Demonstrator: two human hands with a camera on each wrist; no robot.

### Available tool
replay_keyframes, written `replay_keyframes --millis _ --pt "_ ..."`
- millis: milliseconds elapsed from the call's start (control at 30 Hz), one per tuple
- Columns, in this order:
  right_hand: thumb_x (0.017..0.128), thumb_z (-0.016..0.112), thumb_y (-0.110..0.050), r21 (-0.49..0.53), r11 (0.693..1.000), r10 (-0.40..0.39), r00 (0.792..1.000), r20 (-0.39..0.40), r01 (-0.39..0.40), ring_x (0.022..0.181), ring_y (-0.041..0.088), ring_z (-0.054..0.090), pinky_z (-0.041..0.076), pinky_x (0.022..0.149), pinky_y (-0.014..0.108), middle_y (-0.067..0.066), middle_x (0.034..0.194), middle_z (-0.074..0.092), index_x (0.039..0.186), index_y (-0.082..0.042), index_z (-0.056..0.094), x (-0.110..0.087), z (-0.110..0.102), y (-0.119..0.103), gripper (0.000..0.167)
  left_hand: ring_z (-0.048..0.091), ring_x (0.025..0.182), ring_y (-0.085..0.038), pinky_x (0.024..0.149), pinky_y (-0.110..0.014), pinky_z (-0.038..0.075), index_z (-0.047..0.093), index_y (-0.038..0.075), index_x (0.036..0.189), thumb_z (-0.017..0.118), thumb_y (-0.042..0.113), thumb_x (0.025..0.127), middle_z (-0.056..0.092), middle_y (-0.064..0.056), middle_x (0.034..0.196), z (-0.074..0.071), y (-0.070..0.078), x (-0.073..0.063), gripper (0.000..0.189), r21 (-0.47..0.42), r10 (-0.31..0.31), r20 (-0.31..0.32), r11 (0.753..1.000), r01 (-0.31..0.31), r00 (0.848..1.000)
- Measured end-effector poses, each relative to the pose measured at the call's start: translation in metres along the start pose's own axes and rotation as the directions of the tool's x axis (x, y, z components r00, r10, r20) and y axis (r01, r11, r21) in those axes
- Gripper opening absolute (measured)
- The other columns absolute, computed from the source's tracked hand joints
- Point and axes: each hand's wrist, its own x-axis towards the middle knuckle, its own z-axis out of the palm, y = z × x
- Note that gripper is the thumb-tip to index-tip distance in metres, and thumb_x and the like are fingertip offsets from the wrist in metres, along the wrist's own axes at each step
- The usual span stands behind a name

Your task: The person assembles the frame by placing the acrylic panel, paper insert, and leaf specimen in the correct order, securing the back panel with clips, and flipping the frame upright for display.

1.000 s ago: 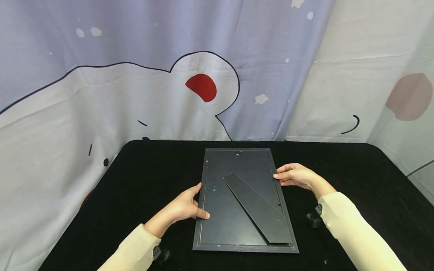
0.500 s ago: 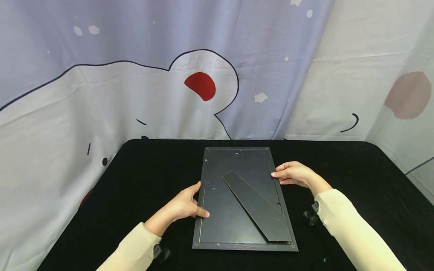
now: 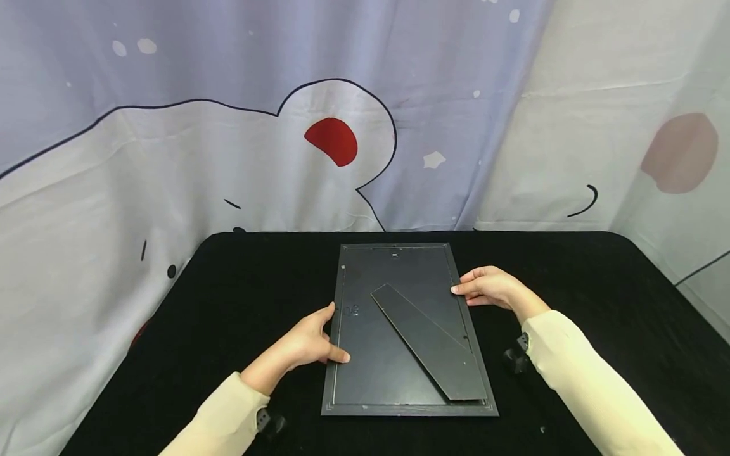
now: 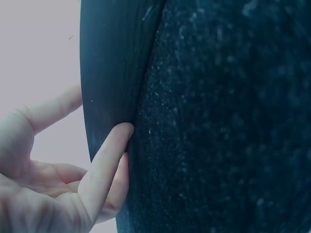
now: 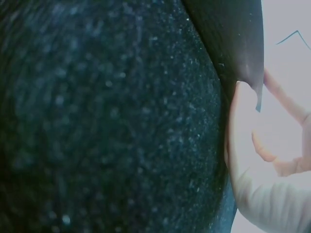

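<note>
A dark grey picture frame (image 3: pixel 365 373) lies back side up on the black table, its long sides running away from me. The slanted easel stand (image 3: pixel 428 342) on its backing reaches from near the middle to the lower right corner. My left hand (image 3: pixel 308 339) grips the left edge, thumb over the top. Across from it, my right hand (image 3: pixel 492 288) pinches the right edge, a little farther up. In the left wrist view, fingers (image 4: pixel 104 160) touch the frame's side (image 4: pixel 114 63) close to the cloth. The right wrist view likewise has a fingertip against the frame's side (image 5: pixel 238 39).
Black cloth (image 3: pixel 251 278) covers the table. A patterned curtain (image 3: pixel 256 171) hangs behind it and along both sides. Small dark devices are strapped at both wrists. A tiny pale speck (image 3: pixel 542 429) lies on the cloth at lower right.
The whole head view has shifted slightly, with the scene moving up and left. Both hands keep their places on the frame's edges; the right fingertip reaches slightly farther over its edge.
</note>
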Motion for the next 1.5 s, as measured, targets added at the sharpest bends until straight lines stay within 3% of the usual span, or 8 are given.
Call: replay_keyframes --millis 367,667,900,1067,1200,1367,1500 --pt "0.085 0.073 -0.011 -0.055 0.998 0.011 0.999 -0.048 -0.014 0.077 0.013 0.065 0.057 0.075 0.031 0.002 0.086 0.067 0.111 0.008 0.054 0.001 0.007 -0.004 0.037 0.066 0.063 -0.019 0.063 -0.035 0.055 0.016 -0.009 0.15 0.084 -0.001 0.067 0.069 -0.008 0.075 0.0 -0.001 0.0 0.107 -0.004 0.0 -0.004 1.0 0.0 1.0" --pt "0.082 0.073 -0.008 -0.099 0.995 -0.017 0.996 -0.085 0.008 0.069 0.012 0.064 0.057 0.067 0.03 0.002 0.078 0.066 0.103 0.007 0.054 -0.002 0.011 -0.008 0.032 0.066 0.063 -0.019 0.064 -0.035 0.055 0.015 -0.007 0.151 0.084 0.0 0.068 0.069 -0.008 0.074 0.0 0.001 0.001 0.108 -0.004 0.001 -0.004 1.0 -0.001 1.0" --pt "0.083 0.072 -0.01 -0.148 0.989 -0.014 0.994 -0.109 -0.002 0.07 0.015 0.061 0.057 0.07 0.033 0.008 0.086 0.06 0.108 0.009 0.05 -0.003 0.014 -0.008 0.039 0.065 0.061 -0.018 0.064 -0.033 0.054 0.017 -0.006 0.151 0.085 0.002 0.068 0.067 -0.007 0.068 0.0 -0.001 0.0 0.108 0.014 -0.005 -0.016 1.0 0.005 1.0" --pt "0.087 0.07 -0.015 -0.165 0.986 -0.027 0.996 -0.087 0.012 0.081 0.019 0.063 0.057 0.078 0.039 0.013 0.097 0.06 0.112 0.008 0.048 -0.006 0.016 -0.001 0.041 0.064 0.06 -0.017 0.064 -0.033 0.054 0.017 -0.006 0.151 0.084 0.003 0.068 0.066 -0.007 0.066 0.0 -0.005 0.0 0.107 0.006 -0.008 -0.004 1.0 0.008 1.0" --pt "0.092 0.065 -0.019 -0.2 0.977 -0.086 0.993 -0.08 0.068 0.092 0.024 0.059 0.055 0.083 0.04 0.019 0.108 0.058 0.12 0.011 0.045 -0.012 0.018 0.007 0.045 0.064 0.061 -0.017 0.065 -0.032 0.054 0.017 -0.005 0.151 0.085 0.004 0.069 0.065 -0.007 0.066 0.0 -0.009 0.001 0.107 -0.001 -0.006 0.001 1.0 0.006 1.0" --pt "0.096 0.059 -0.022 -0.25 0.962 -0.147 0.979 -0.143 0.108 0.099 0.032 0.057 0.053 0.085 0.041 0.028 0.12 0.055 0.131 0.016 0.041 -0.024 0.029 0.007 0.055 0.066 0.064 -0.019 0.065 -0.034 0.055 0.016 -0.005 0.151 0.084 0.003 0.069 0.066 -0.009 0.069 -0.001 -0.011 0.001 0.107 -0.036 0.009 0.01 0.999 -0.009 1.0" --pt "0.096 0.058 -0.027 -0.345 0.933 -0.181 0.964 -0.193 0.106 0.114 0.041 0.051 0.047 0.092 0.049 0.032 0.13 0.047 0.137 0.013 0.039 -0.038 0.041 0.0 0.06 0.068 0.067 -0.021 0.067 -0.037 0.057 0.014 -0.006 0.151 0.083 0.001 0.069 0.068 -0.01 0.073 -0.002 -0.012 0.002 0.108 -0.081 0.018 0.024 0.997 -0.016 1.0"
